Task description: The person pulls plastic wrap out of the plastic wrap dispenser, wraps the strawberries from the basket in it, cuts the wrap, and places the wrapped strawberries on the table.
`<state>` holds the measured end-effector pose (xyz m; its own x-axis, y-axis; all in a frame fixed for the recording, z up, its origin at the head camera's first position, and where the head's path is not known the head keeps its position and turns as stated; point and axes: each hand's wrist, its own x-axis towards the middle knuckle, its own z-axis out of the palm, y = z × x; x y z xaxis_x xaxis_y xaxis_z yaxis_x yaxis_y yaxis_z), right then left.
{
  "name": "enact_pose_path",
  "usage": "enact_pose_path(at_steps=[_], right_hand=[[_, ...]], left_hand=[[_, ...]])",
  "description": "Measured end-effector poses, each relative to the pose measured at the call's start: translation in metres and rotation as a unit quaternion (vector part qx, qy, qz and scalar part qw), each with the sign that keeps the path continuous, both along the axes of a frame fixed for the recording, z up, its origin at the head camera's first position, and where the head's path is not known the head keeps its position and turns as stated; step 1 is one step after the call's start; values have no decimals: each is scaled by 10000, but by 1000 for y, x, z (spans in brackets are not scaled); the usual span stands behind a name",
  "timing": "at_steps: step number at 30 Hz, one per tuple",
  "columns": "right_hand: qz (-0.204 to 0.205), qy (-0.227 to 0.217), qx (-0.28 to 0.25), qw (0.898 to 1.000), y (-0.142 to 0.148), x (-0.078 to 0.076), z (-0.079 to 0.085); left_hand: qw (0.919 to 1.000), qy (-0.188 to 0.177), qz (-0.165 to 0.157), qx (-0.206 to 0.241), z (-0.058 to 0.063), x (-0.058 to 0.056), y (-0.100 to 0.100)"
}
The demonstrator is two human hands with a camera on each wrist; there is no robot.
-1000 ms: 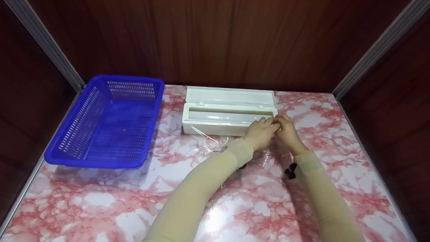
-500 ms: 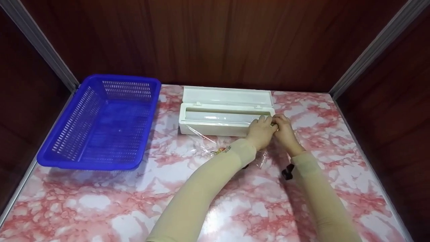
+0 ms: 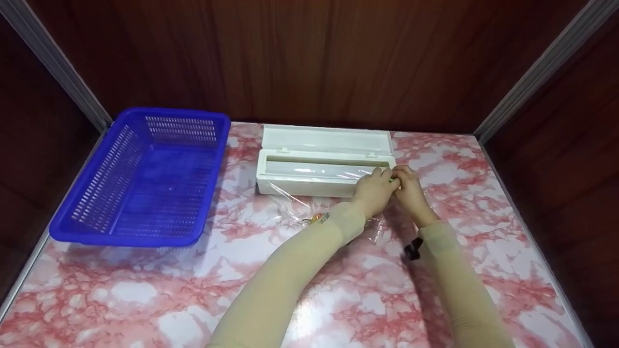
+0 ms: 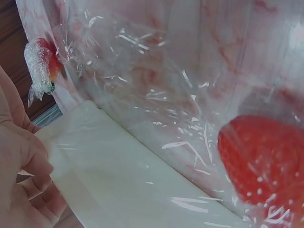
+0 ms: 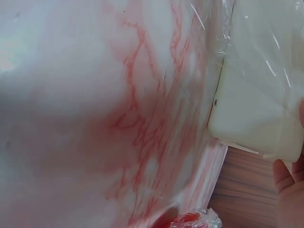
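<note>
A long white cling film box point(image 3: 304, 187) stands with its lid point(image 3: 326, 137) raised, a roll of film point(image 3: 309, 168) inside. Clear film point(image 3: 295, 208) runs over its front onto the table. At the box's right end my left hand point(image 3: 375, 192) curls its fingers over a small green piece point(image 3: 391, 180), largely hidden. My right hand point(image 3: 411, 193) grips that same end from the side, its fingers point(image 5: 283, 176) at the corner. Beneath the loose film lies a red strawberry point(image 4: 261, 156). Another red fruit point(image 4: 43, 61), wrapped in film, sits beyond the box end.
A blue plastic basket point(image 3: 169, 188) stands at the left of the marbled red-and-white table point(image 3: 159, 295). Dark wooden panels point(image 3: 309, 63) close off the back and sides. A black strap piece point(image 3: 412, 249) hangs by the right wrist.
Both hands stay at the box's right end. The green piece now shows between the fingers, and more of the fruit appears beside the left sleeve. The head view has shifted slightly.
</note>
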<state>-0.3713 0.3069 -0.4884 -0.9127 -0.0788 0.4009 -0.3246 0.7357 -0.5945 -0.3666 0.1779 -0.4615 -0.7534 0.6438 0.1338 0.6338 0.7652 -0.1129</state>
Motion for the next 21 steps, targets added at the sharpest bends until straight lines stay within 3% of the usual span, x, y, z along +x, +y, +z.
enact_pose_path(at_steps=[4, 21], right_hand=[[-25, -56, 90, 9999, 2, 0, 1], [45, 88, 429, 9990, 1, 1, 4]], left_hand=[[10000, -78, -31, 47, 2, -1, 0], [9994, 308, -156, -18, 2, 0, -3]])
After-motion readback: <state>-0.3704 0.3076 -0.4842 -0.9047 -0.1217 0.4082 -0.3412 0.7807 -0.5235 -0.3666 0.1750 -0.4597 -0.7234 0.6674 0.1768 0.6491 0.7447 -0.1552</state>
